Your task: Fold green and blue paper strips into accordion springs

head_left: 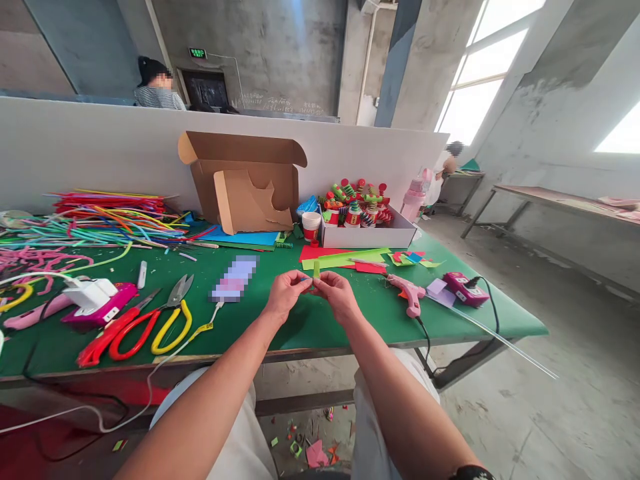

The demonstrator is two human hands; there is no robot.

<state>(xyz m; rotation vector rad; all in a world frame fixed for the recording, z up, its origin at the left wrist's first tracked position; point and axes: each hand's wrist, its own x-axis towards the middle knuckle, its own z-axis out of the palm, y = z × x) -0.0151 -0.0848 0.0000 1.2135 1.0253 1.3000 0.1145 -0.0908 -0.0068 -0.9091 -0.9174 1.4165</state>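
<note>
Both hands meet above the green table (270, 333), near its front edge. A small yellow-green strip (317, 269) stands upright between the fingertips. My right hand (336, 293) pinches its lower end. My left hand (287, 293) is closed too, with a tiny blue bit showing at its fingertips; the rest of what it holds is hidden. Behind the hands lie red paper (325, 254) and a long light green paper strip (345, 259). A pink glue gun (410, 293) rests to the right of my right hand.
Red-handled scissors (135, 333), yellow-handled scissors (173, 327) and a phone (235, 279) lie left. Colourful pipe cleaners (100, 227) fill the back left. An open cardboard box (245, 153), paper cups (311, 225) and a white box (367, 237) of crafts stand behind. Two people are farther off.
</note>
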